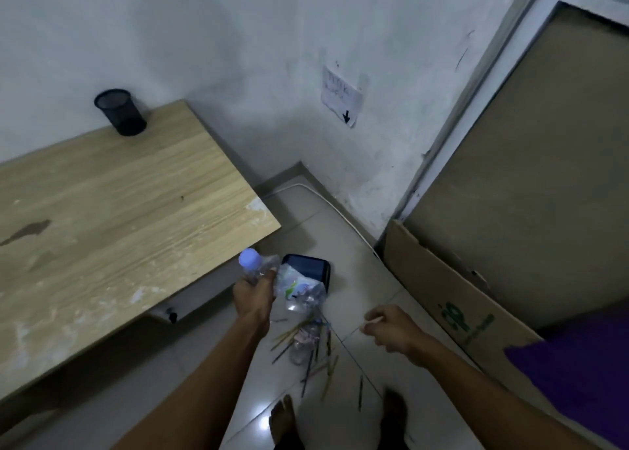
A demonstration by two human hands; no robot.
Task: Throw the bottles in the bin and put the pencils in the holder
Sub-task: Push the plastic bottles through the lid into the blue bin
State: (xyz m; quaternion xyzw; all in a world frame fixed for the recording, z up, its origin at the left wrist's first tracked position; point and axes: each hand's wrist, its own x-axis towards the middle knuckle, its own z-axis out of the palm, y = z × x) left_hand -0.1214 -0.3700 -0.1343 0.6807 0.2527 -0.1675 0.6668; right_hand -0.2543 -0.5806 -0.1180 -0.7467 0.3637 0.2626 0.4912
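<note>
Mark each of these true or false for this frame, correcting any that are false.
1. The left hand holds a clear bottle with a pale cap. True.
2. The mesh holder stands on the floor. False: it stands on the wooden table, by the wall.
3. Pencils lie scattered on the floor tiles. True.
4. The dark bin sits on the table. False: it is on the floor past the table's corner.
5. The right hand holds a bottle. False: no bottle in its grip.

The scene is dimly lit with a bluish cast. Glare is seen on the floor [262, 422]. Edges are bent by wide-angle distortion; detail is soft.
</note>
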